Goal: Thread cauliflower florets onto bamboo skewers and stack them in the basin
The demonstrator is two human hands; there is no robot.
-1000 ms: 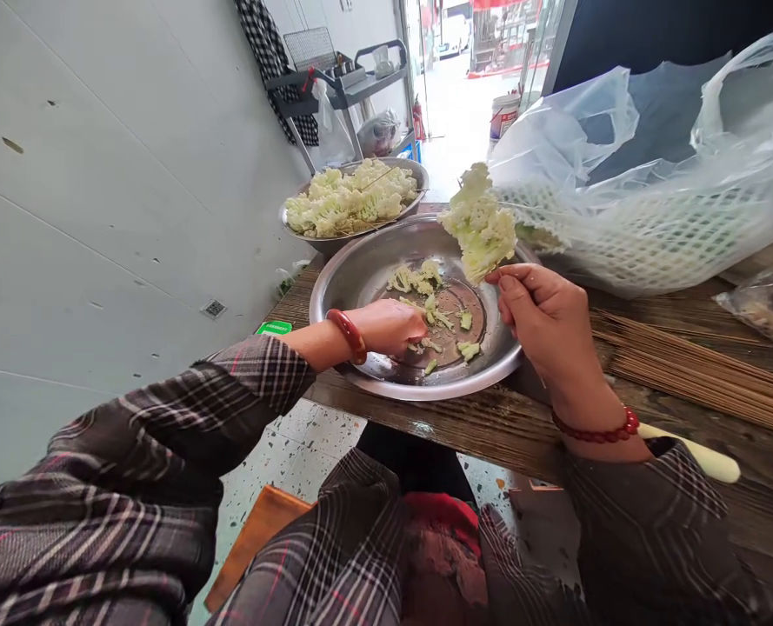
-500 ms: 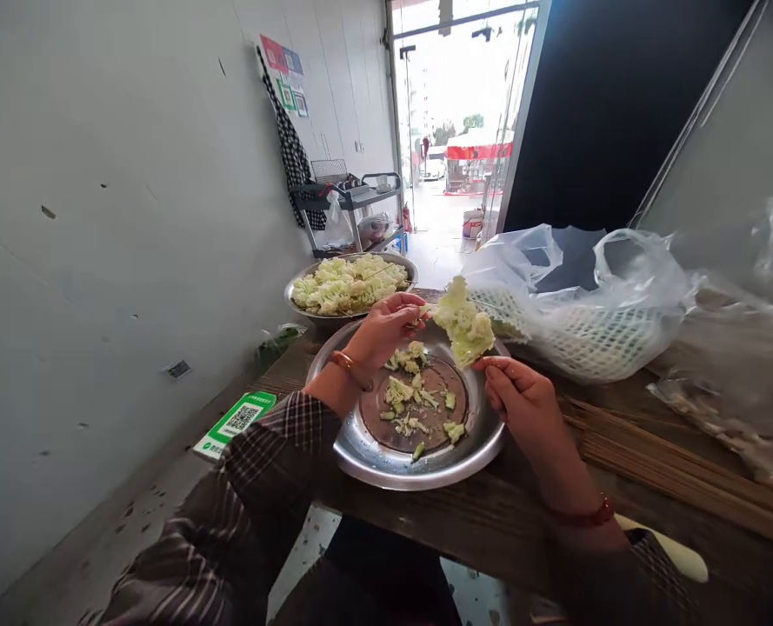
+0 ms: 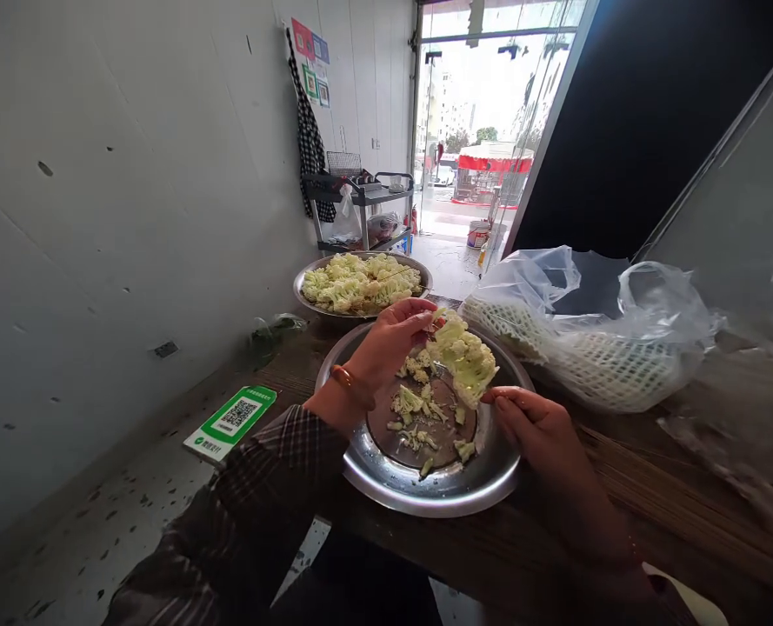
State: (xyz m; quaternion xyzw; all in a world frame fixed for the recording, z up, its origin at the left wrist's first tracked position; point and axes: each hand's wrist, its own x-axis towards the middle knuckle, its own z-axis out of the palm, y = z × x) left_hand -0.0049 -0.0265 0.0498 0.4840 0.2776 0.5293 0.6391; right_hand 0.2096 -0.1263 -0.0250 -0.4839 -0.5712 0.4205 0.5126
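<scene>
A row of pale green-white cauliflower florets (image 3: 463,358) hangs between my two hands, above a wide metal basin (image 3: 425,500). My left hand (image 3: 396,339) is closed in a pinch at the upper left end of the florets. At their lower right end, the fingers of my right hand (image 3: 536,426) are pinched together; whether a thin stick runs through the florets is hidden. Loose cauliflower pieces (image 3: 409,402) and small stem bits lie on the basin's bottom. Behind it, a second metal bowl (image 3: 301,296) is heaped with cauliflower, with thin sticks showing among it.
Clear plastic bags (image 3: 621,348) with net-wrapped produce stand at the right. Thin wooden sticks (image 3: 647,478) lie on the dark table beside my right forearm. A green QR-code sign (image 3: 233,422) is at the left. A grey cart (image 3: 363,200) stands near the glass door.
My hands and the florets sit a little lower in view, and the florets are tilted more down to the right. The camera view has shifted slightly. Both hands keep their hold.
</scene>
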